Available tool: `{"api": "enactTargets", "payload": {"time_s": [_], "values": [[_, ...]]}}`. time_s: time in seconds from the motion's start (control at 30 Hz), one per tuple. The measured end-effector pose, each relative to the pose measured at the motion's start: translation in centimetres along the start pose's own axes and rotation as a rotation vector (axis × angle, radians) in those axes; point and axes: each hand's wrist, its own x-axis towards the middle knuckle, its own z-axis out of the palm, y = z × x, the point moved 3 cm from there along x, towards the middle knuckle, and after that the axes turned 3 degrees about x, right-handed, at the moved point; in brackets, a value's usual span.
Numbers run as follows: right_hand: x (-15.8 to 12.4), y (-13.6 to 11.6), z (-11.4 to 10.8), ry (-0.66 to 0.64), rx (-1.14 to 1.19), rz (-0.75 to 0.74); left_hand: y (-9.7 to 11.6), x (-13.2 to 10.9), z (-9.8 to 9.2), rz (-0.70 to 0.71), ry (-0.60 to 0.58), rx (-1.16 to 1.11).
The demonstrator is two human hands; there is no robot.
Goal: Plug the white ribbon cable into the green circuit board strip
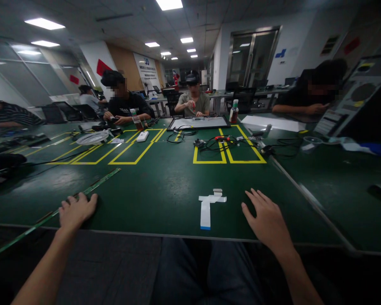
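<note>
My left hand (76,209) lies at the left on the green table (152,190), fingers apart, over a long thin green circuit strip (103,180). The strip slants across the table and sticks out past the front edge. Whether the palm presses on it is hidden. My right hand (265,216) rests palm down near the front edge, fingers spread, holding nothing. Left of it lies a white T-shaped flat cable (205,209) with a blue end, with a small pale connector piece (217,192) at its top.
Farther back are yellow tape outlines (209,162), black cables (206,144), a red tool (222,138), a white fan (92,137) and a framed panel (198,123). A computer case (357,95) stands at right. Several people sit around the table.
</note>
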Motion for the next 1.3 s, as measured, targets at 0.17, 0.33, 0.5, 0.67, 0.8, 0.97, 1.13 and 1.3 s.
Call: {"api": "enactTargets", "payload": {"time_s": [0.17,0.33,0.5,0.67,0.8,0.97,1.13,1.3], "values": [[0.0,0.3,0.2,-0.005,0.011,-0.009,0.8,-0.5,0.2,0.043,0.001,0.000],[0.1,0.2,0.2,0.001,-0.012,-0.020,1.3,-0.8,-0.1,0.071,0.045,-0.003],[0.1,0.1,0.1,0.013,-0.026,-0.024,1.4,-1.3,0.5,0.210,-0.062,0.042],[0.1,0.2,0.3,0.020,-0.044,-0.031,3.1,-3.1,1.6,0.333,-0.030,-0.014],[0.1,0.2,0.3,0.017,-0.051,-0.033,8.3,-5.8,1.9,0.446,0.035,-0.059],[0.1,0.1,0.1,-0.002,-0.042,-0.024,18.4,-9.9,1.2,0.702,0.046,-0.126],[0.1,0.2,0.2,-0.007,-0.027,-0.010,27.0,-14.1,0.0,0.990,-0.030,-0.223],[0.1,0.2,0.2,-0.007,-0.041,-0.009,32.5,-17.8,-1.4,1.226,-0.063,-0.284]]}}
